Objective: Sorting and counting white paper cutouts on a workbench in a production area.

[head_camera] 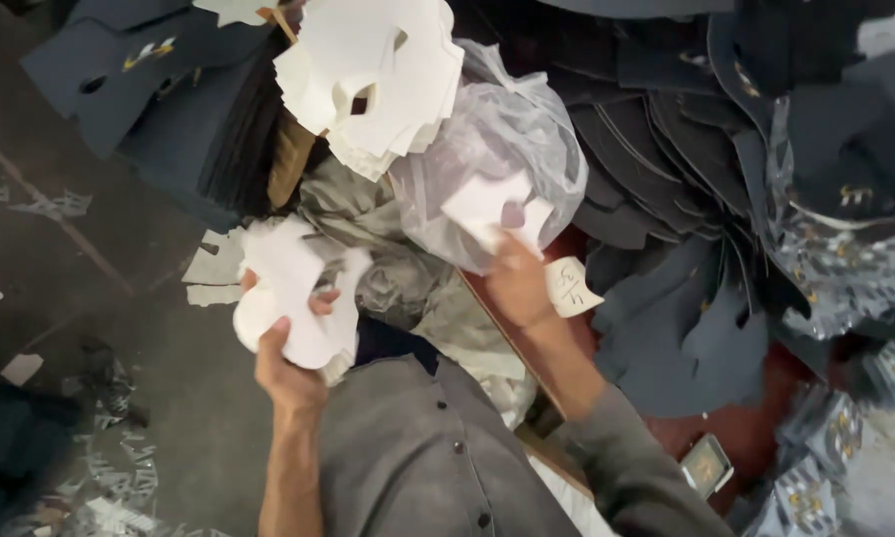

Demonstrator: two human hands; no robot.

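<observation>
While the fingers of the left hand (286,353) are curled tightly around a small bundle of white cut pieces (293,288), the thumb presses on the front of this bundle and the other fingers come around from behind. The bundle stands just above the hand, at 12 o'clock from the wrist, and it shows a cut-out hole near the middle.

The right hand (517,283) is closed on the lower edge of a clear plastic bag (497,149), and it pinches there a white cut piece (487,214) that lies inside the bag. The bag rises from this hand toward 12 o'clock. A small paper tag (570,288) with handwriting sits just beside the hand, at 3 o'clock.

At 11 o'clock from the bag, a thicker stack of white cut pieces (373,75) is touching it. Many dark blue cut pieces (666,179) fan out over a reddish table (736,428) at 3 o'clock of the right hand. More dark pieces (159,89) lie at 11 o'clock of the left hand. The person wears a grey shirt (418,457) with buttons, at 6 o'clock. Paper scraps (109,477) lie on the grey floor (89,288) at 8 o'clock.
</observation>
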